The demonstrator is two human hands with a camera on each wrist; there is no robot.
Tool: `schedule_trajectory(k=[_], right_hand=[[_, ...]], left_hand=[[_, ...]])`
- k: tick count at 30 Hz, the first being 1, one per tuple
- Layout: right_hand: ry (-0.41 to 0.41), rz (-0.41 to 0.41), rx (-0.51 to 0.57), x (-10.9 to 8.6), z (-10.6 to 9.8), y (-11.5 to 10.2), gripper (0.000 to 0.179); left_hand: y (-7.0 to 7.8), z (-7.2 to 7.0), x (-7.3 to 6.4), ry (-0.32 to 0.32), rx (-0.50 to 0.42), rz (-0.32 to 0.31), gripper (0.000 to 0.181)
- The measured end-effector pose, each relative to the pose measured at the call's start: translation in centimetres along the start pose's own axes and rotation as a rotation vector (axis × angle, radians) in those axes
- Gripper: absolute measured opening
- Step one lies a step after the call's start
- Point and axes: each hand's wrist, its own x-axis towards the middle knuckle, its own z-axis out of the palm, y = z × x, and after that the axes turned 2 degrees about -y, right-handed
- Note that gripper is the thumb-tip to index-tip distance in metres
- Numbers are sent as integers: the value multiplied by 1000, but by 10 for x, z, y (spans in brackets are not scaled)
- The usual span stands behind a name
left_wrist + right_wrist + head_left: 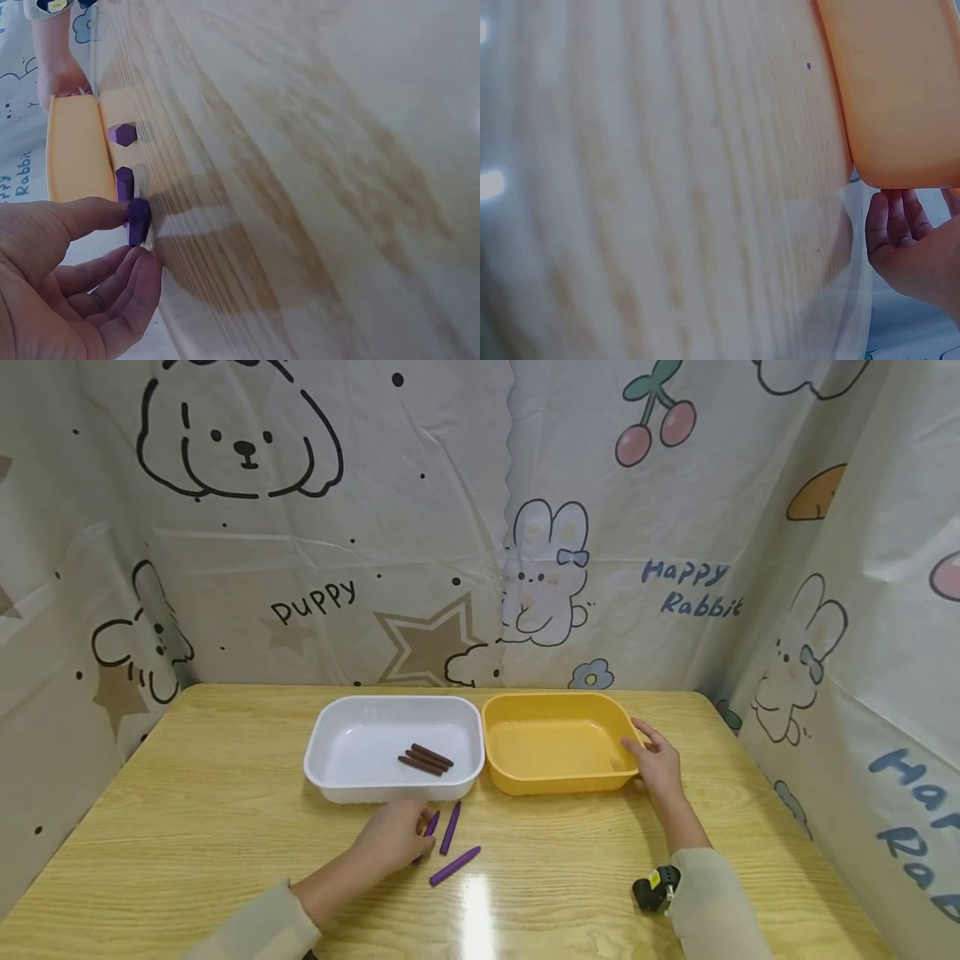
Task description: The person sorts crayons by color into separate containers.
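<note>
My left hand (393, 837) pinches a purple crayon (139, 219) between thumb and fingers, low over the table in front of the white tray (352, 794). Two more purple crayons lie just to its right: one upright-pointing crayon (450, 828) and one slanted crayon (455, 866). In the left wrist view the held crayon shows its six-sided end. My right hand (660, 766) grips the right end of the yellow tray (558, 783), thumb over the rim and fingers outside. The right wrist view shows those fingers against the tray's outer wall (907, 97).
Several brown crayons (426, 760) lie inside the white tray, toward its right side. Both trays stand side by side near the back of the wooden table (225, 827). A printed cloth (420, 527) hangs behind and at both sides. A black device (656, 889) sits at the right wrist.
</note>
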Motion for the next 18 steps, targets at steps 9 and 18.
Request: schedule_trajectory(k=[9, 18], right_hand=[[-5, -3, 25, 1, -1, 2, 54], [-17, -2, 51, 2, 0, 2, 54]], left_hand=[[0, 1, 0, 3, -10, 14, 22], [2, -6, -4, 13, -8, 27, 21]])
